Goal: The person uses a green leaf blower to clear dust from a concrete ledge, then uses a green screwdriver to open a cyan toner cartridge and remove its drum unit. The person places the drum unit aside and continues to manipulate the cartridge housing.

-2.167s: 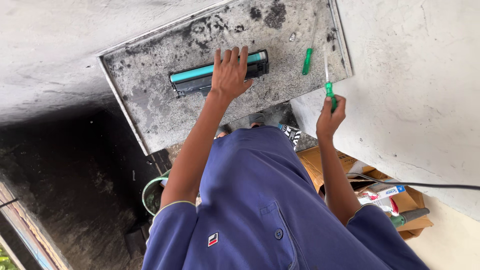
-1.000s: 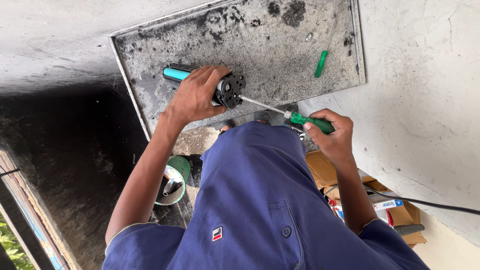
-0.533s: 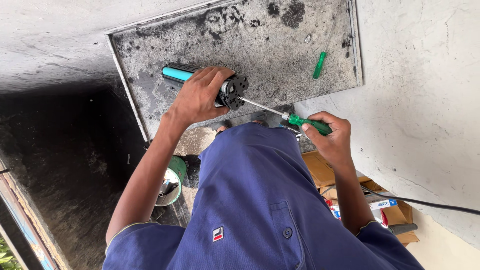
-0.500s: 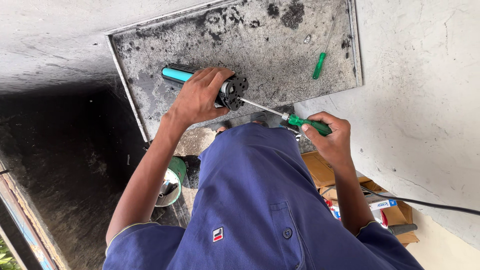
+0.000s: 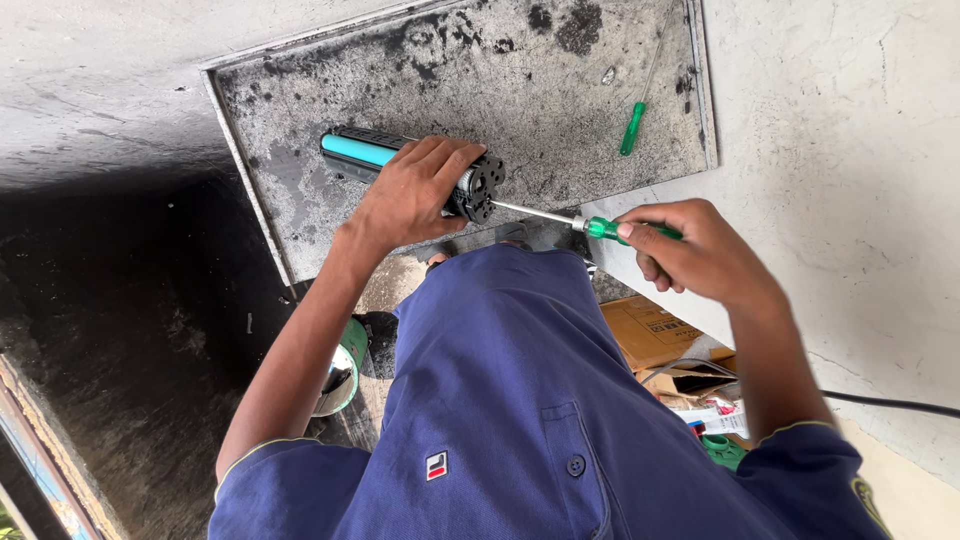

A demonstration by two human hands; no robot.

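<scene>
A black toner cartridge (image 5: 350,152) with a teal strip lies on a sooty grey board (image 5: 520,80). My left hand (image 5: 415,190) grips the cartridge near its geared right end (image 5: 484,186). My right hand (image 5: 700,250) is closed around the green handle of a screwdriver (image 5: 600,227), whose metal shaft reaches left to the geared end of the cartridge. A second green-handled screwdriver (image 5: 632,128) lies loose on the board at the upper right. My blue shirt fills the lower middle of the view.
Pale concrete surrounds the board on the right and top. Below the board are a cardboard box (image 5: 650,330), small packages (image 5: 715,415), a black cable (image 5: 890,403) and a round green-rimmed object (image 5: 340,370). The left side is dark and sooty.
My left hand went from lying flat on the cartridge to gripping its end. My right hand brought the screwdriver down from upright to the cartridge's geared end. The last half second shows little movement.
</scene>
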